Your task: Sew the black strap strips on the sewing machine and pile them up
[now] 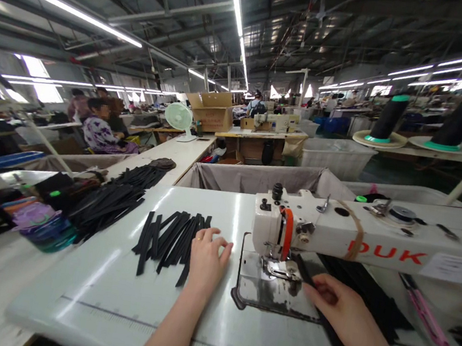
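Observation:
A white sewing machine (313,225) stands at the right of the table, with a metal needle plate (257,291) under its head. Just right of the presser foot (280,270), my right hand (343,306) is closed with thumb and fingers on a black fabric strip (334,337). That strip runs from beside the foot, under the hand, toward the front of the table. My left hand (208,258) rests at the right edge of a loose row of black strips (169,242). Its fingers are apart, and nothing shows in them.
More black strips (362,292) lie behind the machine arm, near a pink cutter (426,315). A larger black heap (119,191) and a teal container (53,231) are at left. Black thread cones (388,119) stand at right, a fan (179,119) at back. A seated person (102,129) is far left.

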Available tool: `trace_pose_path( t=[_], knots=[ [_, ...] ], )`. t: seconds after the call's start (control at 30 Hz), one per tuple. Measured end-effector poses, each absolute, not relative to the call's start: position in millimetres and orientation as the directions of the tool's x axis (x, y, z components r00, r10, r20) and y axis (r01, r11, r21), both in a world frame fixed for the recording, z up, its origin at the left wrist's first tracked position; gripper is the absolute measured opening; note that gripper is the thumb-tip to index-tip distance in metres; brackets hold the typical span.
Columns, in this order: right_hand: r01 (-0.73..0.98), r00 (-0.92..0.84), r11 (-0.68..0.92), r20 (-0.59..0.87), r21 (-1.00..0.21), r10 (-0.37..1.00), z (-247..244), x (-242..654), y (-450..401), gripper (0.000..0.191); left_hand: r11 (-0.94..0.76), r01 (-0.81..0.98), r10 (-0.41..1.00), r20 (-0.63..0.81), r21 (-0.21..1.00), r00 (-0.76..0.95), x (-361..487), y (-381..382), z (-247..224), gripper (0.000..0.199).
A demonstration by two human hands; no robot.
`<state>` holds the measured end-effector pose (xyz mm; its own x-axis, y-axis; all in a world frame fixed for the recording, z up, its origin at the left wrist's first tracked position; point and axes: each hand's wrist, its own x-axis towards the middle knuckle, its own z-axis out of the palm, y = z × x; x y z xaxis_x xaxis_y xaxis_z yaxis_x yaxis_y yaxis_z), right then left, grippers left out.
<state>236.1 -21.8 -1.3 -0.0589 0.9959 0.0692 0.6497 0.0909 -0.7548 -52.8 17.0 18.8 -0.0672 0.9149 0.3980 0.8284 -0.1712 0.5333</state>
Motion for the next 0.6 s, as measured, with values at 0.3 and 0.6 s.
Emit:
trace_pose_path(
  t=[0.3,0.6],
  knots=[
    [0.298,-0.508,-0.039,-0.194,-0.954,0.839,17.9,199.8,-46.8,0.037,0.267,0.071,0.848,-0.269,0.961,0.456,-3.8,-2.9,13.3,0.040],
    [0.431,-0.645,0.825,0.515,-0.367,0.565,-1.4,196.0,-42.4,0.046,0.031,0.277,0.993,-0.061,0.960,0.103,-5.4,8.5,2.5,0.026]
  ],
)
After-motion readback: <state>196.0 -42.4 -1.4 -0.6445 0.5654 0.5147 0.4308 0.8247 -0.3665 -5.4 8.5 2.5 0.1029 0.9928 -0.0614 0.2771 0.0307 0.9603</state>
